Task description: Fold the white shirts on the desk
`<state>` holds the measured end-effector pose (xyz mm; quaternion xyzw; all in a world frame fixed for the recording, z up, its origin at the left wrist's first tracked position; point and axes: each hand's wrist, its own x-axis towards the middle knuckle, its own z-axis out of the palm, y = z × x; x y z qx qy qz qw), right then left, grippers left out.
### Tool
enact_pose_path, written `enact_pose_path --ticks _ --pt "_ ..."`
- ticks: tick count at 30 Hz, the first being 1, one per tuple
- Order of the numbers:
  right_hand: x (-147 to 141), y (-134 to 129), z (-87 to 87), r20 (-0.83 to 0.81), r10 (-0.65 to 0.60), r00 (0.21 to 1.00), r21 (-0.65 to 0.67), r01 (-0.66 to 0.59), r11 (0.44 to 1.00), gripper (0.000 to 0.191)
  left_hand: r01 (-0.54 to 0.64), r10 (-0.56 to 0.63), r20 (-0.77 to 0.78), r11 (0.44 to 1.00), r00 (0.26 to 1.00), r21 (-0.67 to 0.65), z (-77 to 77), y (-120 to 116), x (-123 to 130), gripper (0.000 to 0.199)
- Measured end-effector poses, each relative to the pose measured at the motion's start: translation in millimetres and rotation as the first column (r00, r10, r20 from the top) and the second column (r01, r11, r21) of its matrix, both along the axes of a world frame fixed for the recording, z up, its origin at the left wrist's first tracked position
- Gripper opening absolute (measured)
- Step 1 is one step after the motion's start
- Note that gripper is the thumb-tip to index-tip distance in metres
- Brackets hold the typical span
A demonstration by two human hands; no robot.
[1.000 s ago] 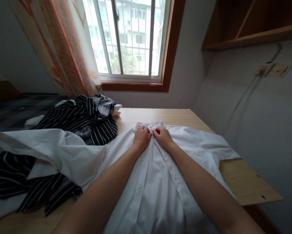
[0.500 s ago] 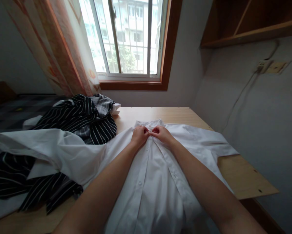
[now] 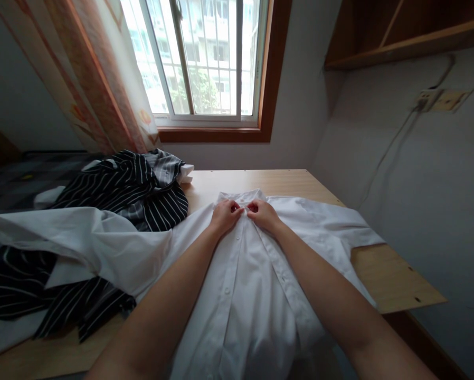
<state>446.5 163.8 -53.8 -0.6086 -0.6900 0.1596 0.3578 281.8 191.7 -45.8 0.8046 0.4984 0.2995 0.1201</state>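
A white button-up shirt (image 3: 256,295) lies spread on the wooden table, collar toward the window and sleeves out to both sides. Just below the collar, my left hand (image 3: 228,215) pinches one front edge of the shirt. Close beside it on the right, my right hand (image 3: 262,214) pinches the opposite front edge, with a narrow gap between the fingertips. Lower down, the two front edges lie apart, with buttons showing on the left one. What exactly sits between the fingertips is too small to make out.
Black-and-white striped clothes (image 3: 130,184) are heaped at the left, partly under the shirt's left sleeve. The wooden table (image 3: 395,277) has its right edge near the wall. Beyond it are a window and curtain; a shelf hangs upper right.
My hands have moved slightly apart at the fingertips, still at the shirt's front below the collar. The view has shifted a little.
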Motion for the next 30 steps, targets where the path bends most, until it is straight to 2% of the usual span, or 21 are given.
enact_pose_path --ticks 3,10,15,20,26,30 --pt "3.1 0.0 1.3 -0.049 0.017 0.999 -0.025 -0.018 1.0 0.011 -0.004 0.004 0.002 1.0 1.0 -0.001 0.2 -0.7 -0.1 0.017" --pt "2.5 1.5 0.8 -0.048 0.034 0.998 -0.017 -0.035 0.999 0.006 -0.005 0.005 0.022 1.0 1.0 0.009 -1.2 -1.5 -0.4 0.017" --pt "5.4 -0.3 6.3 -0.202 0.052 0.978 -0.028 -0.059 0.998 0.009 -0.007 0.007 0.011 1.0 1.0 -0.004 0.5 -2.9 0.2 0.019" --pt "2.3 -2.2 11.1 -0.318 0.063 0.946 0.022 -0.059 0.998 0.014 -0.011 0.011 -0.024 1.0 1.0 0.012 2.0 -4.0 1.2 0.016" --pt "-1.0 -0.4 -1.3 -0.457 -0.017 0.889 -0.163 -0.066 0.984 0.013 -0.01 0.01 0.012 1.0 1.0 0.011 2.9 -5.9 1.0 0.017" --pt "0.3 -1.4 -4.4 -0.549 -0.012 0.836 -0.185 -0.107 0.977 0.018 -0.026 0.026 0.054 1.0 0.998 0.001 3.2 -6.7 1.6 0.015"
